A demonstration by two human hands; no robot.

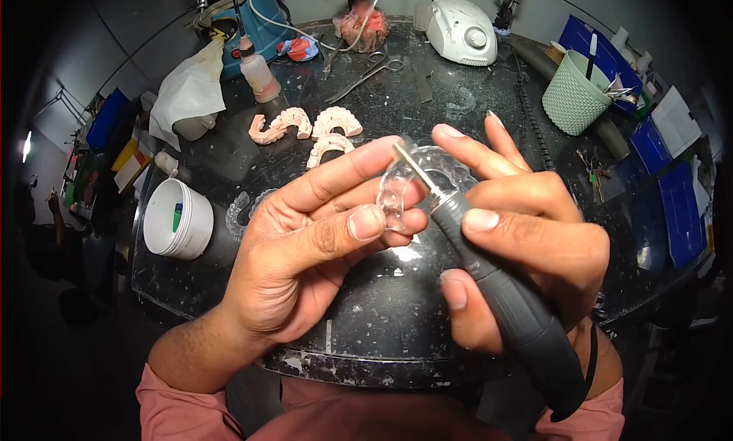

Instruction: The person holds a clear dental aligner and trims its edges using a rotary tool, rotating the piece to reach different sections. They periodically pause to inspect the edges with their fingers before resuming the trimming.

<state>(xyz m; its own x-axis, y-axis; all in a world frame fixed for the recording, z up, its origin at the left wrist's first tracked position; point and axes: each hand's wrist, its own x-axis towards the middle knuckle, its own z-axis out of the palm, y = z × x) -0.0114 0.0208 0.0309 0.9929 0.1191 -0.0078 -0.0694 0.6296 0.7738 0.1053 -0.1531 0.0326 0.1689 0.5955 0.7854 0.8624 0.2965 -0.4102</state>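
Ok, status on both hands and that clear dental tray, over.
Left hand holding clear dental tray. Right hand gripping black handpiece, its bit across the tray, contact unclear. Left index fingertip looks close to the bit.

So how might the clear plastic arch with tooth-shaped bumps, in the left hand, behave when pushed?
The clear plastic arch is probably light, as its walls look thin. Its open U shape suggests slight flex. Its glossy surface may slip in the left hand.
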